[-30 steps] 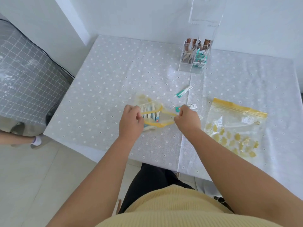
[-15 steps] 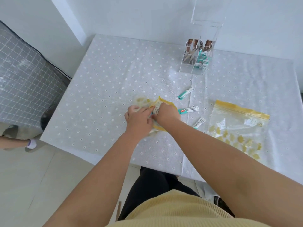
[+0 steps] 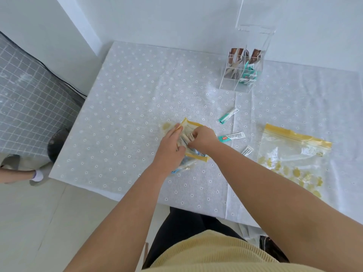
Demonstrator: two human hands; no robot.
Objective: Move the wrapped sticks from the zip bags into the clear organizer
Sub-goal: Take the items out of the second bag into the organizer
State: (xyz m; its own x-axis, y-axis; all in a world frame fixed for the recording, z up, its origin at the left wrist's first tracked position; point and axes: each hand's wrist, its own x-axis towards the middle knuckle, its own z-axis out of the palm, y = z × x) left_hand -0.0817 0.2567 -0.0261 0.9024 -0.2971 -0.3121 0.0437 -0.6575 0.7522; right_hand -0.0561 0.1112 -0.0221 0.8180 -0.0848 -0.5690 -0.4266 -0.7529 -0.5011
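Observation:
A yellow-zippered zip bag (image 3: 191, 127) lies mid-table, lifted at its mouth. My left hand (image 3: 171, 149) pinches its rim and holds it up. My right hand (image 3: 203, 137) reaches into the mouth, fingers closed around wrapped sticks (image 3: 184, 139) inside. Three loose wrapped sticks lie to the right: a teal-and-white one (image 3: 228, 115), another labelled one (image 3: 231, 137), and a small white one (image 3: 247, 150). The clear organizer (image 3: 242, 71) stands at the back, holding brown and teal sticks. A second zip bag (image 3: 294, 154) lies flat at the right.
The table (image 3: 127, 95) has a pale dotted cloth and its near edge runs just in front of my body. A white wall stands behind the organizer. A grey checked cushion (image 3: 29, 99) sits left of the table, and another person's foot (image 3: 37, 175) shows on the floor.
A second ago both hands pulled the bag's mouth apart. Since then my right hand has moved left into the opening, and my left hand has tipped the bag upward.

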